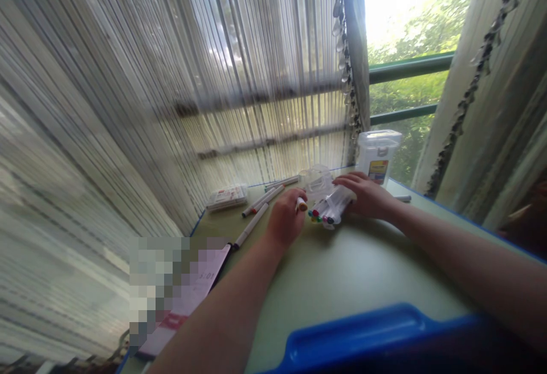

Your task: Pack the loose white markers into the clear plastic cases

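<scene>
My left hand (pixel 285 216) is closed round a white marker with an orange cap (pixel 301 204), held just above the green table (pixel 342 271). My right hand (pixel 363 194) lies over a bundle of white markers with coloured caps (pixel 328 208), its fingers curled on top of them. The bundle rests on the table between both hands. A small clear plastic container (pixel 315 179) stands just behind the hands.
Several loose white markers (pixel 260 206) lie left of my left hand, beside a flat pack (pixel 226 196). A white lidded tub (pixel 378 156) stands at the window. A blue tray edge (pixel 363 334) is near me. Striped curtains hang behind.
</scene>
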A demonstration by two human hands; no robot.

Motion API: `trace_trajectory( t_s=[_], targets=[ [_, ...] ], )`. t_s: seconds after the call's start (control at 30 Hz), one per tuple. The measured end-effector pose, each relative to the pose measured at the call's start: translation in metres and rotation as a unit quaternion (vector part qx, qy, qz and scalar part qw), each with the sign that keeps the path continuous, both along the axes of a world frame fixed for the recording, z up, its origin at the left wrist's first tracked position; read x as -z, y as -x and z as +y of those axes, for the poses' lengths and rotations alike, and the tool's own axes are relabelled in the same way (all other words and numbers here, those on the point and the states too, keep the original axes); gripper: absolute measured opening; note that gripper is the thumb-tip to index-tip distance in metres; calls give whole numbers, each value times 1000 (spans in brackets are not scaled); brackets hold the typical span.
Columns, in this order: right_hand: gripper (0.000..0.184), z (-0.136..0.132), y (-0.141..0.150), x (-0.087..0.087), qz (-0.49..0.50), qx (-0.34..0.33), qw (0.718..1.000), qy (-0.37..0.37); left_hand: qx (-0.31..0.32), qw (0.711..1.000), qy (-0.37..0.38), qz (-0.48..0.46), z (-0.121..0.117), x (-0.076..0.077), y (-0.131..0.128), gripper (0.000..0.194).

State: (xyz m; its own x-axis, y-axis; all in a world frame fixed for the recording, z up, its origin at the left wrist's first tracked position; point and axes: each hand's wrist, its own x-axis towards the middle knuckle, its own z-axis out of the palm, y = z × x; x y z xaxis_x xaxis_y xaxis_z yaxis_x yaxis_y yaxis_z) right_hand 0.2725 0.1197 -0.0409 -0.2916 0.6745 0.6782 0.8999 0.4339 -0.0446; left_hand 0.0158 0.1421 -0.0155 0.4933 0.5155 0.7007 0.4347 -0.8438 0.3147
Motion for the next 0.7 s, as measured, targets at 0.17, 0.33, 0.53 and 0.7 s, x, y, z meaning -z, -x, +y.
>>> trace_trajectory(
  t_s=[0.17, 0.33, 0.53, 0.7],
  targets=[
    [63, 0, 0, -1, -1, -11, 1000, -2, -4, 999, 13, 31, 0, 1, 0, 19],
    [63, -1, 0, -1, 1, -8, 1000, -2, -1, 1000, -11, 27, 2, 2, 0, 16],
    [63, 0, -1, -1, -11, 2, 1000, 4, 26, 998, -56, -21, 3, 5, 0, 14],
    [64, 0, -1, -2, -10, 4, 1000, 5, 43, 995, -77, -57, 0, 4, -1, 13]
  ],
)
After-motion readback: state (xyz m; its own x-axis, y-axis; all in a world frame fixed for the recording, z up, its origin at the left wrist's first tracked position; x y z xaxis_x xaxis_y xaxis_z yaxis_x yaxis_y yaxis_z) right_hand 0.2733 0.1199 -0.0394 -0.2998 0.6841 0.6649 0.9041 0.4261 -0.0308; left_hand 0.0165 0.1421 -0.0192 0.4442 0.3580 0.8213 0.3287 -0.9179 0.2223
